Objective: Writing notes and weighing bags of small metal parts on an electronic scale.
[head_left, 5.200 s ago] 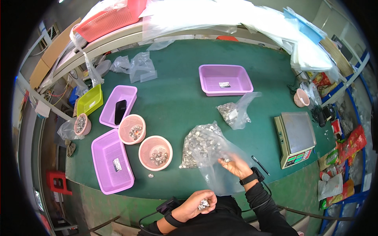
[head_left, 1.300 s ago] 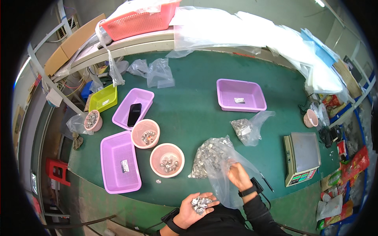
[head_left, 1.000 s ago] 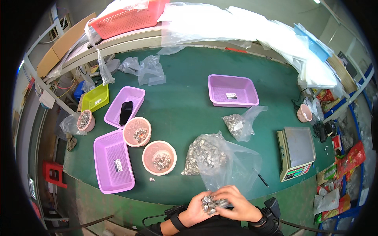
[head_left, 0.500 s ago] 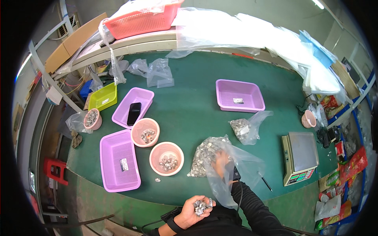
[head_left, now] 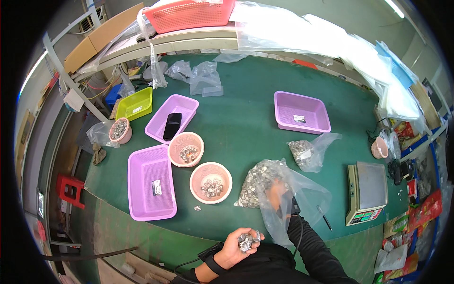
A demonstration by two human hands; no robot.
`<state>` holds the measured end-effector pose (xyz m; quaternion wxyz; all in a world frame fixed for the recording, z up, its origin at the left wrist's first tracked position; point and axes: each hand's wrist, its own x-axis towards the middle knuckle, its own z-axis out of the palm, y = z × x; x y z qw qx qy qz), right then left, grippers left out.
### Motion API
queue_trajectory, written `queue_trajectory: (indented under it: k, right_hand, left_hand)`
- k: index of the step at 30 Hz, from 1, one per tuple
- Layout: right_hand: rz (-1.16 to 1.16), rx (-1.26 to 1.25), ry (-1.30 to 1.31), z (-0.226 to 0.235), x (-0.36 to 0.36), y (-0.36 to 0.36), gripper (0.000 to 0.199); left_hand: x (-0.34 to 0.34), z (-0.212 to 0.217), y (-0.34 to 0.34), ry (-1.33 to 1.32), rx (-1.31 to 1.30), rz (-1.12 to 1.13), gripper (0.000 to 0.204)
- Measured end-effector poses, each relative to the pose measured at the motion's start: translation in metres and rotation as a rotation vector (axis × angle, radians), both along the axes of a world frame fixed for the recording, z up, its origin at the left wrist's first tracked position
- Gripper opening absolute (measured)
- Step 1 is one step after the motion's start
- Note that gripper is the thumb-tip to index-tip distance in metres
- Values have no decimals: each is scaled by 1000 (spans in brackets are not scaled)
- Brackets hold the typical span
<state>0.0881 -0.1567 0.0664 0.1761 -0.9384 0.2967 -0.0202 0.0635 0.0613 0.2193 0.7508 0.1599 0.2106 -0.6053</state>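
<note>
My left hand (head_left: 239, 245) is cupped palm up near the table's front edge and holds a small heap of shiny metal parts (head_left: 247, 239). My right hand (head_left: 275, 195) reaches inside a large clear plastic bag (head_left: 288, 199) full of the same metal parts; the plastic hides its fingers. Left of the bag stand two pink round bowls, a near bowl (head_left: 211, 182) and a far bowl (head_left: 186, 149), each with a few metal parts in it.
Purple baskets sit at the left (head_left: 151, 188), middle left (head_left: 171, 118) and far right (head_left: 301, 112). A smaller bag of parts (head_left: 305, 152), a digital scale (head_left: 368, 190), a yellow-green basket (head_left: 135, 103), a pen (head_left: 323, 217) and a loose part (head_left: 198, 208) lie on the green table (head_left: 241, 123).
One second ago both hands were together at the front edge over the parts. My right hand has since gone forward into the large bag; my left hand stays low with its heap.
</note>
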Motion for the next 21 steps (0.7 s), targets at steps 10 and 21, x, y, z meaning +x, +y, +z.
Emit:
queue_trajectory:
  k: [10, 21]
  right_hand:
    - [201, -290, -50, 16, 8, -1, 31]
    - [181, 5, -265, 15, -15, -33, 20]
  left_hand:
    - [-1, -1, 3, 3, 5, 38, 24]
    - [1, 2, 5, -27, 28, 28, 25]
